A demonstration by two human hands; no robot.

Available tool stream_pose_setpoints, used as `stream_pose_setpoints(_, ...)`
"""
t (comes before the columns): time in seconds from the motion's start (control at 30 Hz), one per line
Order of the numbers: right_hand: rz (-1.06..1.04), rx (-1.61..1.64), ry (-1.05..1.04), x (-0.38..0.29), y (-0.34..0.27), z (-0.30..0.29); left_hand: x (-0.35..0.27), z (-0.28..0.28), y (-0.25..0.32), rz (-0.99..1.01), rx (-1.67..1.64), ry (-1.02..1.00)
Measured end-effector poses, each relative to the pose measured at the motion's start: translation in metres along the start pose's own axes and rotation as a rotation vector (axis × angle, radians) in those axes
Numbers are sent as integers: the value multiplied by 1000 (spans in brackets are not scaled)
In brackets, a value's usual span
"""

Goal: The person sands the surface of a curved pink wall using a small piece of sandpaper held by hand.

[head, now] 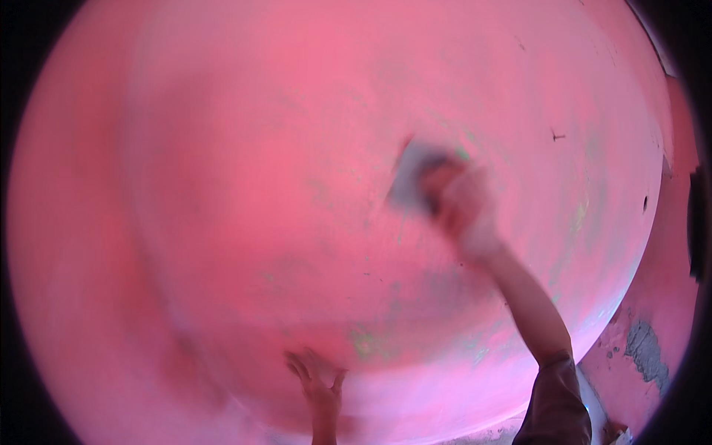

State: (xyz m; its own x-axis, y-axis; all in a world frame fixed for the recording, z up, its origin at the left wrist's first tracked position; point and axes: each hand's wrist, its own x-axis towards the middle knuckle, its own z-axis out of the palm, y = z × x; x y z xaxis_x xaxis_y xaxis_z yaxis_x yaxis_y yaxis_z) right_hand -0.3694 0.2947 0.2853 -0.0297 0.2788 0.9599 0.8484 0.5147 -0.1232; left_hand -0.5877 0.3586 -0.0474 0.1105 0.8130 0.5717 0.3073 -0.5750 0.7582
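Note:
A pink painted wall (pixel 267 183) fills most of the view, with faint grey and greenish patches where the paint looks worn. My right hand (pixel 464 206) grips a flat, wide-bladed scraper (pixel 409 172) against or close to the wall, right of the middle. Motion blurs both the hand and the tool, so the exact kind of blade cannot be made out. Low in the view, my left hand (pixel 317 384) is raised before the wall with its fingers spread and nothing in it. Whether its fingertips touch the paint is unclear.
A nail (pixel 558 136) sticks out of the wall at the right, with a small dark hole (pixel 645 203) further over. Past the wall's edge, another pink surface bears a bare grey plaster patch (pixel 645 356). A dark object (pixel 695 225) stands at the far right rim.

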Motion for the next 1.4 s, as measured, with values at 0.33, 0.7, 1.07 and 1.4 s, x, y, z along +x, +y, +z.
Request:
stream_pose_setpoints(0.33,-536,-313,-507,-47,-23,74,-6,-3,-14,0,30,-61)
stream_pose_setpoints(0.7,-564,-476,-298,-39,-14,81,-12,-18,-22,-10,94,-135)
stream_pose_setpoints(1.07,-253,-616,97,-169,23,44,-21,-29,-28,-66,-84,-142)
stream_pose_setpoints(1.4,-356,-657,-387,-193,6,55,-24,-37,-19,-127,-23,-254)
